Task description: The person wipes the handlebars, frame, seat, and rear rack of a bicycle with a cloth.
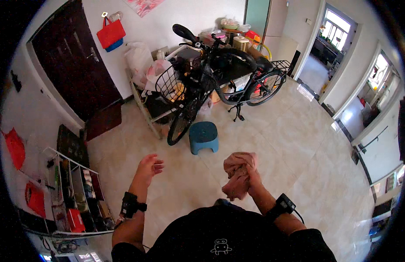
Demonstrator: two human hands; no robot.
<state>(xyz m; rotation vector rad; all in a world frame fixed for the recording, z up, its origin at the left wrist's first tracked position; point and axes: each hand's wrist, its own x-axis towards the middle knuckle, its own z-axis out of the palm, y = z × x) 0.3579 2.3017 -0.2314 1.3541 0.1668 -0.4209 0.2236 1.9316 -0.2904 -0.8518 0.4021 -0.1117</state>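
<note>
My right hand (255, 179) is closed on a crumpled pinkish-brown cloth (236, 187), which bunches up above the fingers and hangs down to their left. My left hand (149, 169) is held out in the air with nothing in it, its fingers apart and slightly bent. Ahead, between and beyond both hands, a blue plastic stool (204, 136) with a dark top stands on the tiled floor. Just behind the stool is a black bicycle (231, 94) with a wire front basket (171, 85), its front wheel turned toward me. Neither hand touches the stool or the bicycle.
Behind the bicycle, a table (156, 115) is piled with bags and boxes. A shoe rack (82, 192) stands at the left, near a dark door (71, 56) with a red mat (105, 122). Pale tiled floor (294, 144) stretches right toward two doorways.
</note>
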